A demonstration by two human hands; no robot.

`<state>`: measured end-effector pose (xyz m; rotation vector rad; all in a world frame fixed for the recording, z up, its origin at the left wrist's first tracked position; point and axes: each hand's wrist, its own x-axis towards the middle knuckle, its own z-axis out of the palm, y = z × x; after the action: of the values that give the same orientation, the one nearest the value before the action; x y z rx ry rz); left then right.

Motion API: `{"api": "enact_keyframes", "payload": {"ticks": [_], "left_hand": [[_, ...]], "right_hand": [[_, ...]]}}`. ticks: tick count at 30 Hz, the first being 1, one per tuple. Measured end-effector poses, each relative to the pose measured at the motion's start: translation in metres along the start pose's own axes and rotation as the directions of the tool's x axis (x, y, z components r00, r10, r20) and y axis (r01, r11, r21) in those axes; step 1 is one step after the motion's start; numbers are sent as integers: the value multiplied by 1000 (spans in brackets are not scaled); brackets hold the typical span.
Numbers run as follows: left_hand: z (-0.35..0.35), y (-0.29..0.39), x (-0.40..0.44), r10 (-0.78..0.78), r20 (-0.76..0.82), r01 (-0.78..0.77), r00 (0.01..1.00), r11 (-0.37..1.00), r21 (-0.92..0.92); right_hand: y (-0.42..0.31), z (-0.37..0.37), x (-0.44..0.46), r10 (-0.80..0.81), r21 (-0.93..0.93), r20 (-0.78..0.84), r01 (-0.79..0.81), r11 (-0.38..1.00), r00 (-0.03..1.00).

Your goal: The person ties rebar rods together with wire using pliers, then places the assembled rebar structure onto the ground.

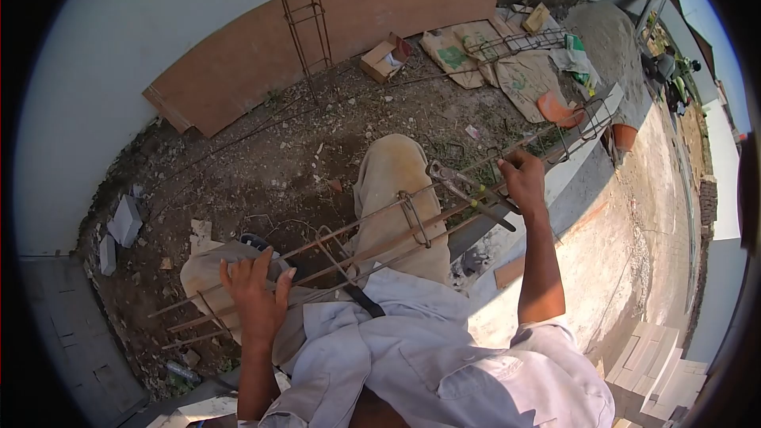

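Note:
A long rebar cage [372,250] of thin bars and bent stirrups lies diagonally across my lap and bent knees. At its lower left part is my left hand [258,293], fingers spread beside the bars and gripping nothing. My right hand [523,182] is closed on the upper right part of the cage, fingertips at a bar. Just left of that hand, pincers [464,189] with yellow-green marks on the handles lie across the bars. One loose stirrup [414,219] hangs around the bars over my knee. The palm side of my right hand is hidden.
An upright rebar column [305,20] stands before a brown board [333,24] along the wall. Beyond are an open carton [382,62], flattened sacks [527,83], an orange scoop [559,109] and an orange pot [625,137]. Grey blocks [124,222] lie at left.

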<state>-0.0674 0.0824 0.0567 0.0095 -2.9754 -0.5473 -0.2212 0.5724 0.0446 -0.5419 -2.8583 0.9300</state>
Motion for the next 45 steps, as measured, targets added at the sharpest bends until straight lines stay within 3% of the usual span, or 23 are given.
{"api": "enact_keyframes", "payload": {"ticks": [15, 24, 32, 45], "left_hand": [[-25, -18, 12, 29, -46, -26, 999, 998, 63], [-16, 16, 26, 143, 71, -136, 987, 986, -95], [-1, 37, 33, 224, 127, -212, 966, 972, -101], [10, 38, 46, 179, 224, -154, 958, 980, -123]], "right_hand": [[-7, 17, 2, -67, 44, 43, 66, 997, 997], [16, -16, 24, 1, -63, 0, -1, 998, 1000], [45, -22, 41, 36, -132, -22, -38, 991, 999], [70, 11, 56, 68, -113, 22, -65, 991, 997]]}}
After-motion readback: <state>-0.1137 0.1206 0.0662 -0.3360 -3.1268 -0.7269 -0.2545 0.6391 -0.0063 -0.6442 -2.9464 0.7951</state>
